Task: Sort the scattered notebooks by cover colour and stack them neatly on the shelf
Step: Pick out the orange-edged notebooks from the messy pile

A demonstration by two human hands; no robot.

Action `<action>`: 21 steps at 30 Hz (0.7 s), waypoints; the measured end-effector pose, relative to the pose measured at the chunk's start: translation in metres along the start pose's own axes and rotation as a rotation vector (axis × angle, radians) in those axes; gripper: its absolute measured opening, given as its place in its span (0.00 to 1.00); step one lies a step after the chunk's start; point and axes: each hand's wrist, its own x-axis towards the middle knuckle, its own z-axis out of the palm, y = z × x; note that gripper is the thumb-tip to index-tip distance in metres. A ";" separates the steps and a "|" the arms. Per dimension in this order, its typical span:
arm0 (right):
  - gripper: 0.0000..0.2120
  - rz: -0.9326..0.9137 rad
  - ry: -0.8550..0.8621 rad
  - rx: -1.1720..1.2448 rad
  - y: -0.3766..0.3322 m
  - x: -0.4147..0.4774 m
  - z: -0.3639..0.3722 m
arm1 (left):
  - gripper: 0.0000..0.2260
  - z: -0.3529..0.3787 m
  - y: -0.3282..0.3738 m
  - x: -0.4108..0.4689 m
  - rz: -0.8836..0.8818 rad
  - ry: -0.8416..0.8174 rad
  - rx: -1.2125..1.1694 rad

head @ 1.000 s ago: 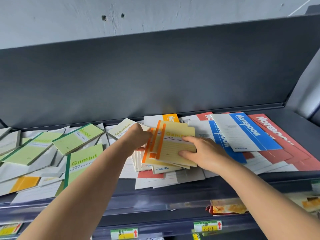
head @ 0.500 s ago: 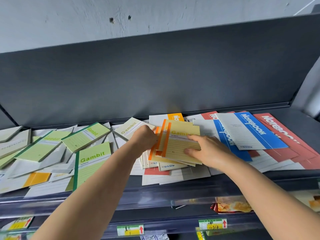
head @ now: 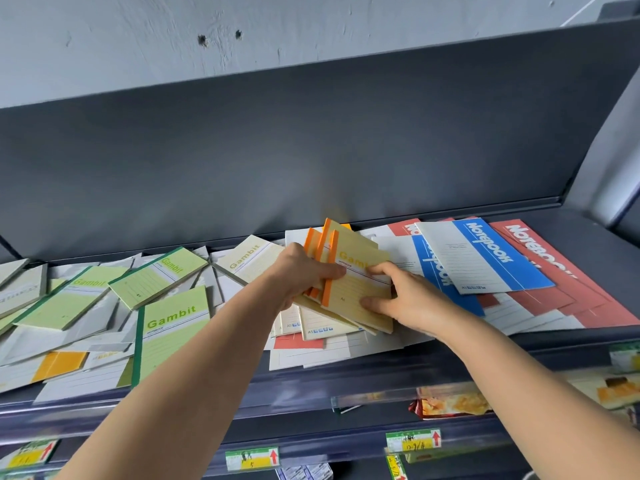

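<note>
Several yellow notebooks with orange spines (head: 360,271) form a fanned bundle, tilted up off the pile at the middle of the dark shelf (head: 588,233). My left hand (head: 304,271) grips the bundle at its spine side, thumb across the top cover. My right hand (head: 405,299) holds its right edge, thumb on top and fingers along the lower edge. Green Gambit notebooks (head: 169,327) lie scattered to the left. Blue notebooks (head: 485,258) and red notebooks (head: 554,282) overlap at the right.
White-backed notebooks (head: 311,351) lie under the bundle, some overhanging the shelf's front lip. An orange-and-white one (head: 59,365) sits at the front left. Lower shelves carry price labels (head: 251,459) and snack packets (head: 450,403). The shelf's dark back panel (head: 311,150) rises behind.
Both hands have raised the yellow bundle off the pile and tilted its far end up. The left thumb now lies across the top cover.
</note>
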 end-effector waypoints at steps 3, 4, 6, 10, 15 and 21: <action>0.44 0.022 0.057 0.262 0.000 -0.002 -0.002 | 0.16 0.002 0.002 -0.008 0.066 0.014 -0.083; 0.43 0.056 0.118 0.371 0.000 -0.004 -0.004 | 0.17 0.002 0.004 -0.012 0.107 0.001 -0.116; 0.29 0.102 0.232 0.529 0.003 -0.009 -0.011 | 0.20 0.004 0.010 -0.023 0.196 -0.045 -0.187; 0.13 0.098 0.365 0.699 0.014 -0.042 -0.014 | 0.16 0.018 0.017 -0.043 0.320 -0.201 -0.271; 0.10 0.255 0.673 0.677 0.028 -0.101 -0.009 | 0.18 0.065 0.020 -0.059 0.342 -0.436 -0.238; 0.06 0.469 0.979 0.745 0.045 -0.215 0.007 | 0.12 0.142 0.019 -0.106 0.395 -0.791 -0.079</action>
